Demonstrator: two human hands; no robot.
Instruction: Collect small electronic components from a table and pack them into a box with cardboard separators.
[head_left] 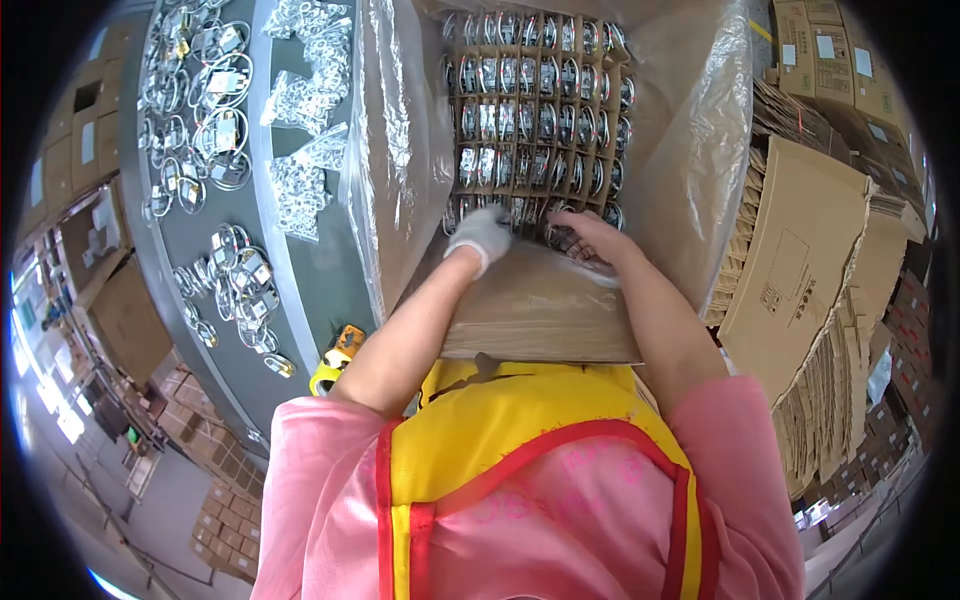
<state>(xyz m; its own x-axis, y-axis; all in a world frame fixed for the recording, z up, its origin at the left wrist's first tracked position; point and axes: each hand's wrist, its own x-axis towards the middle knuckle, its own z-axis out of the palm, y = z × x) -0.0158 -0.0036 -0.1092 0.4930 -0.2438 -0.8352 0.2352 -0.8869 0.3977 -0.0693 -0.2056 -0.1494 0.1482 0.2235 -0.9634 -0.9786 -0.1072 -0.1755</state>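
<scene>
A large carton lined with clear plastic [690, 130] stands in front of me. Inside it, a brown cardboard divider grid [536, 98] holds small metal parts with coiled grey cables, set in rows of cells. My left hand [480, 238], in a white glove, is over the nearest row at its left; its fingertips are hard to make out among the parts. My right hand [590, 238], bare, is at the right of the same row. Its fingers curl round a coiled-cable part [562, 238], which they partly hide.
Left of the carton runs a dark green conveyor belt [200, 240] with heaps of coiled-cable parts [240, 285]. Bags of small white pieces [300, 190] lie along its side. A yellow-and-black tool [343, 348] sits near my left elbow. Flattened cardboard [790, 260] is stacked at the right.
</scene>
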